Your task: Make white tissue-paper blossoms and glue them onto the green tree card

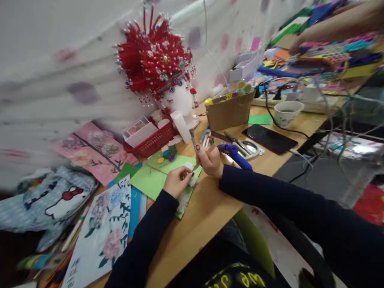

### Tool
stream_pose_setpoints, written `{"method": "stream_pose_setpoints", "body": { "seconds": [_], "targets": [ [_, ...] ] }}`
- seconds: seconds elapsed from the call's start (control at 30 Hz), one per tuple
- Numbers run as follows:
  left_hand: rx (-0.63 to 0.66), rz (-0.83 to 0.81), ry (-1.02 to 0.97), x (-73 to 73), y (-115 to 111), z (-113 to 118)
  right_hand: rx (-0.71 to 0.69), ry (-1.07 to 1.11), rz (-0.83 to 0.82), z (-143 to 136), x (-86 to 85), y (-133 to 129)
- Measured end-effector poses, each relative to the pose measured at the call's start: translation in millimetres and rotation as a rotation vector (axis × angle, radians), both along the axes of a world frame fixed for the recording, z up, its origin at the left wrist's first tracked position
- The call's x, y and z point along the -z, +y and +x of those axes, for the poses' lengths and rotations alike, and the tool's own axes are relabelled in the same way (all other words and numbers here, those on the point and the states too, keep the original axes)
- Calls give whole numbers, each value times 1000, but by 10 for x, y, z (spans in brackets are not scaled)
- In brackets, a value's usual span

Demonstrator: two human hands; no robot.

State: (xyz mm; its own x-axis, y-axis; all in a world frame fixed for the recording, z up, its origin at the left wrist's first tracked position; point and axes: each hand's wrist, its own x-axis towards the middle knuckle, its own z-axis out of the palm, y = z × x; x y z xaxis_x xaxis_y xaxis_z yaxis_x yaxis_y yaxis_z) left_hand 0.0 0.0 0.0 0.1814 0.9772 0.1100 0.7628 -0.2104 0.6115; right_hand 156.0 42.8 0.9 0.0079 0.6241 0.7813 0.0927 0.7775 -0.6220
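My right hand point(210, 161) is closed around a thin brush point(192, 140), whose handle slants up past the red-nailed fingers. Beside it my left hand point(177, 182) pinches something small near the brush's lower end, too small to make out. Both hands are over the right part of a light green sheet point(150, 180), where white fluffy material point(192, 180) lies by the left fingertips. Several small coloured pieces point(169, 154) rest at the sheet's top edge. A blue glue gun point(235, 155) lies just right of my right hand.
Scissors point(247, 147), a black phone point(270, 138) and a paper cup point(287, 114) stand or lie to the right. Behind are a cardboard box point(230, 114), a red basket point(156, 142) and a head form with a red headdress point(165, 60). Another person's arm point(339, 28) reaches in at upper right.
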Motion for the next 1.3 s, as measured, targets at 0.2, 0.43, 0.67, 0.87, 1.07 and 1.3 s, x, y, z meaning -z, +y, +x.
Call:
{"method": "stream_pose_setpoints", "body": {
  "seconds": [0.2, 0.43, 0.67, 0.87, 1.07, 1.3],
  "targets": [
    [-47, 13, -64, 72, 83, -29, -50, -434, 165, -37, 133, 62],
    [-48, 145, -22, -20, 51, -266, -23, -391, 91, -56, 188, 79],
    [-136, 270, 478, 290, 136, -555, 4, -360, 54, -55, 159, 37],
    [-135, 123, 595, 395, 159, -541, 24, -423, 71, -95, 202, 70],
    [-175, 77, 630, 357, 117, -492, 33, -487, 96, -111, 233, 90],
    [-328, -26, 670, 211, -7, -381, 48, -535, 105, -125, 251, 95]
  ]
}}
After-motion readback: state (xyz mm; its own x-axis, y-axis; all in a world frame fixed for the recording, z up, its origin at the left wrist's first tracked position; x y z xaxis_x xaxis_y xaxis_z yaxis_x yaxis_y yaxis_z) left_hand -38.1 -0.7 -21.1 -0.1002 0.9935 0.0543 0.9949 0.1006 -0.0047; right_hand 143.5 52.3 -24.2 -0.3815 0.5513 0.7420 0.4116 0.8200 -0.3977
